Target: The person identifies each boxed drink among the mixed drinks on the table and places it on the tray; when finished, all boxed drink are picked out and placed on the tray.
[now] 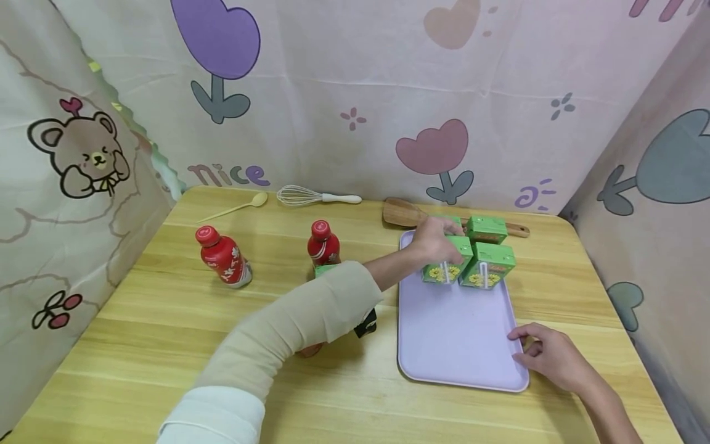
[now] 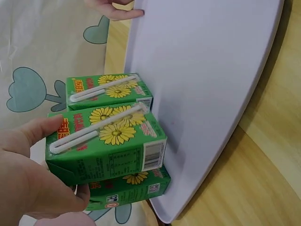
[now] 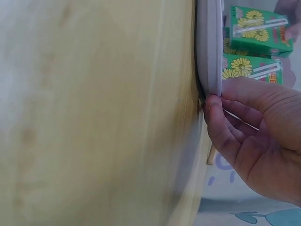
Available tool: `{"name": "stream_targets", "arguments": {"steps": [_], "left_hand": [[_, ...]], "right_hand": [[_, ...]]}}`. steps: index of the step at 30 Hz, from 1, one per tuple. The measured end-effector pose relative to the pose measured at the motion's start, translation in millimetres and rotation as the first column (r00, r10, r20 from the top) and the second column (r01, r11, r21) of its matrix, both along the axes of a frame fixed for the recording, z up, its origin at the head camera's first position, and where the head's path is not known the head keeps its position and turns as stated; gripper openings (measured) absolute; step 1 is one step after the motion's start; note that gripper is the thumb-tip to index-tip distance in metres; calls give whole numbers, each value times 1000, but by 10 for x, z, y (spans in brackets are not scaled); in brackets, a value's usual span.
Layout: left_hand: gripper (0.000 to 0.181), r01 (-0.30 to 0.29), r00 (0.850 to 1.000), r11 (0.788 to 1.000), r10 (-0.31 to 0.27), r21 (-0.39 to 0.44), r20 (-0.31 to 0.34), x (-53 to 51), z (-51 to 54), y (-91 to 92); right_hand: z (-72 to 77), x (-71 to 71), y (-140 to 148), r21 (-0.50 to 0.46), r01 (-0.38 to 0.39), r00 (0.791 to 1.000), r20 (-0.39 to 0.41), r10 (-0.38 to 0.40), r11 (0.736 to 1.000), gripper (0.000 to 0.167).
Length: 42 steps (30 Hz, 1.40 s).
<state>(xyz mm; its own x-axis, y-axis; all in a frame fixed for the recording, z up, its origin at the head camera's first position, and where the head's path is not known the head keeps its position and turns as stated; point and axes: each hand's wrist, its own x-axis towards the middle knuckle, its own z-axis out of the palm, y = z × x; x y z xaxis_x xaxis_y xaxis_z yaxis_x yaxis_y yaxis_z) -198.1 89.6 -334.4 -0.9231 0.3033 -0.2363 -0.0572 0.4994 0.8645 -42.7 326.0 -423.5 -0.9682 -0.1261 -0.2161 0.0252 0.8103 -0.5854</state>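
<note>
My left hand (image 1: 437,242) grips a green drink carton (image 2: 106,139) with yellow flowers and a wrapped straw on its front. The carton is over the far part of the lilac tray (image 1: 460,339); whether its base touches the tray I cannot tell. Right beside it stands a matching carton (image 1: 488,266), and another carton (image 1: 487,229) is behind that one. A further carton (image 2: 129,190) is partly covered by the held one in the left wrist view. At the tray's near right edge, my right hand (image 3: 263,136) pinches the rim between thumb and fingers.
Two red bottles (image 1: 224,256) (image 1: 323,243) stand on the left and middle of the wooden table. Part of a green box (image 1: 326,269) and a black object (image 1: 366,324) show around my left sleeve. A spoon (image 1: 238,206), whisk (image 1: 318,197) and wooden spatula (image 1: 402,213) lie along the back.
</note>
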Motion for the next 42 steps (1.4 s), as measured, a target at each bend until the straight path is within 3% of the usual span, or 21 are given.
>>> {"name": "stream_targets", "arguments": {"steps": [4, 15, 23, 27, 35, 42], "left_hand": [[45, -7, 1000, 999, 6, -35, -12, -5, -50, 7], [48, -15, 999, 999, 17, -42, 30, -22, -137, 0], [50, 27, 1000, 997, -28, -69, -4, -29, -164, 3], [53, 81, 996, 993, -84, -82, -27, -36, -150, -33], [56, 175, 980, 984, -178, -39, -92, -12, -1, -197], [55, 194, 971, 981, -189, 22, -148, -28, 277, -409]], "right_hand": [[0, -5, -7, 1, 8, 1000, 7, -8, 1000, 31], [4, -8, -13, 4, 9, 1000, 9, -9, 1000, 31], [-3, -19, -11, -2, 11, 1000, 11, -11, 1000, 30], [-2, -13, -7, -3, 10, 1000, 19, -10, 1000, 30], [-8, -8, 1, 2, 11, 1000, 23, -11, 1000, 30], [-10, -4, -6, 9, 7, 1000, 6, -7, 1000, 30]]}}
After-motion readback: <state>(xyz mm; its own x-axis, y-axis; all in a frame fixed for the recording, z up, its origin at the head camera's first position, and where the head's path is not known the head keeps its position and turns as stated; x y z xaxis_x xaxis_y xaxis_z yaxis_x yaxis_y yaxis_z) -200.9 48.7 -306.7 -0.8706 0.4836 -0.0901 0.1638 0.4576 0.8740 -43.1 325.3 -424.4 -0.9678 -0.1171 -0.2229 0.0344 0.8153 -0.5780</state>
